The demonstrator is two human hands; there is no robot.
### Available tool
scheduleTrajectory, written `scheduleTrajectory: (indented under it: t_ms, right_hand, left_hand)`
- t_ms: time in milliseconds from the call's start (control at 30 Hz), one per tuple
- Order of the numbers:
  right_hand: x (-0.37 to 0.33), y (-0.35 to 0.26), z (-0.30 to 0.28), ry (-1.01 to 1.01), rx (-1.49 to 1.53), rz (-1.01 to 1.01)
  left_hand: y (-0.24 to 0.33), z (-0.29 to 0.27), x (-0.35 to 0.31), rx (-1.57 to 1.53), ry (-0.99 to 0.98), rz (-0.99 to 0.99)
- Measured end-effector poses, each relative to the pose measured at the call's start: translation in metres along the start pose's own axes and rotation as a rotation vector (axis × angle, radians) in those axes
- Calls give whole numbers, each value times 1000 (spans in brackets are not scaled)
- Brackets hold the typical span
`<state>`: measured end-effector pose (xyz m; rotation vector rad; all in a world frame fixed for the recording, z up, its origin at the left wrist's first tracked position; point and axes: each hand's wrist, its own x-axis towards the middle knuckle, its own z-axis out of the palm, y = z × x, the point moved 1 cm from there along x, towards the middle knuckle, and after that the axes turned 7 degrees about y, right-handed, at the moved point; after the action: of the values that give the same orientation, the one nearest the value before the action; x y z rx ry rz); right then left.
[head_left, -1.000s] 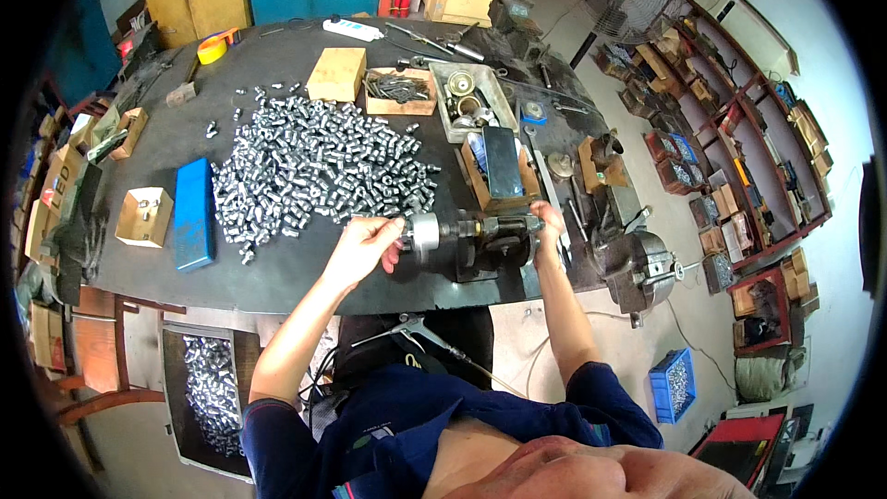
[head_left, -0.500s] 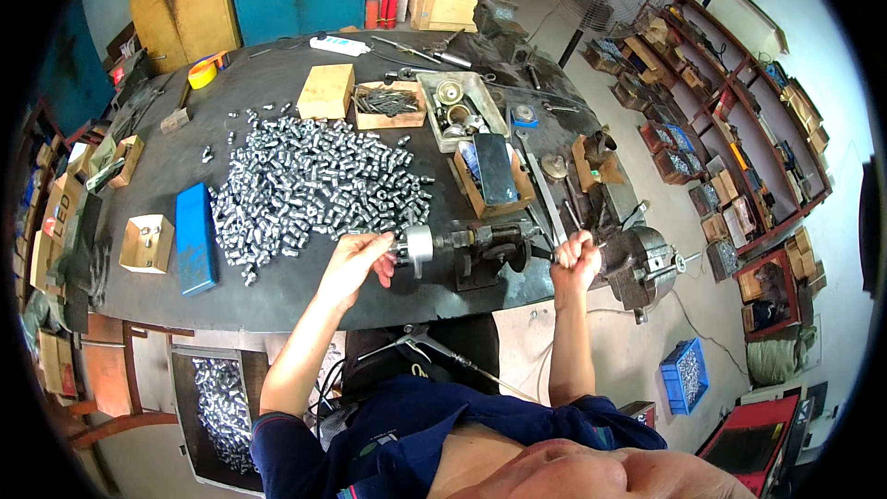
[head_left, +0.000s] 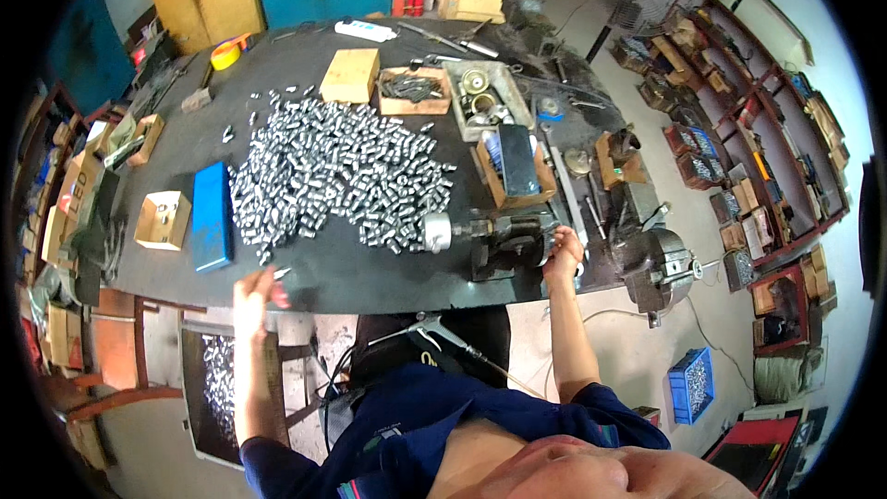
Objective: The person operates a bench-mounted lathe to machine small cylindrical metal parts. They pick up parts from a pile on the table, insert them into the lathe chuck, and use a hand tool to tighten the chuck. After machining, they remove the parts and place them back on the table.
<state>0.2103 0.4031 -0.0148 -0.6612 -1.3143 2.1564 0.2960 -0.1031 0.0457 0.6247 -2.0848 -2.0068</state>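
Note:
My left hand [head_left: 253,300], somewhat blurred, is by the table's front edge, its fingers closed on a small shiny metal fitting [head_left: 282,273]. To its right stands a small bench fixture [head_left: 504,245] with a round silver-grey chuck [head_left: 438,232] at its left end. At the fixture's right end my right hand [head_left: 563,255] is closed round its handle, which the fingers mostly hide. Behind the left hand and the chuck spreads a large heap of similar metal fittings [head_left: 333,166].
A blue box [head_left: 212,217] and a small open carton [head_left: 163,221] lie left of the heap. Behind the fixture are a dark phone [head_left: 517,159] on a carton and a grey tray [head_left: 490,74] of parts. A bench vise [head_left: 656,268] stands right. Below left is a bin [head_left: 220,383] of fittings.
My left hand has left the chuck and moved left, toward the table's front edge, with a fitting. My right hand has shifted closer to the fixture. The whole view has shifted slightly.

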Motion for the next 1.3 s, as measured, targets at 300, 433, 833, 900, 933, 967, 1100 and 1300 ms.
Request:
scheduleTrajectory:
  t_ms: [300, 433, 833, 900, 933, 967, 1100, 1300]
  right_hand:
    - [-10, -3, -7, 31, 18, 34]
    - [-10, -4, -6, -18, 38, 34]
    - [-9, -4, -18, -155, 94, 91]
    - [-8, -3, -20, -152, 87, 97]
    - [-7, -1, -22, -129, 95, 87]
    - [-4, 2, -22, -107, 103, 76]
    - [-7, 2, -22, -130, 111, 62]
    - [-65, -52, -4, -178, -644, -1078]
  left_hand:
    - [-110, -209, -51, 1381, 381, 123]
    - [-33, -106, -39, 1208, 419, 488]
    - [-18, 143, 38, 1062, -171, 985]
    - [-25, 141, 40, 1074, -162, 1024]
    - [-26, 137, 37, 1078, -165, 1022]
    - [-25, 133, 35, 1082, -167, 1021]
    - [-26, 128, 32, 1044, -143, 1023]
    - [-37, 128, 41, 963, -87, 1074]
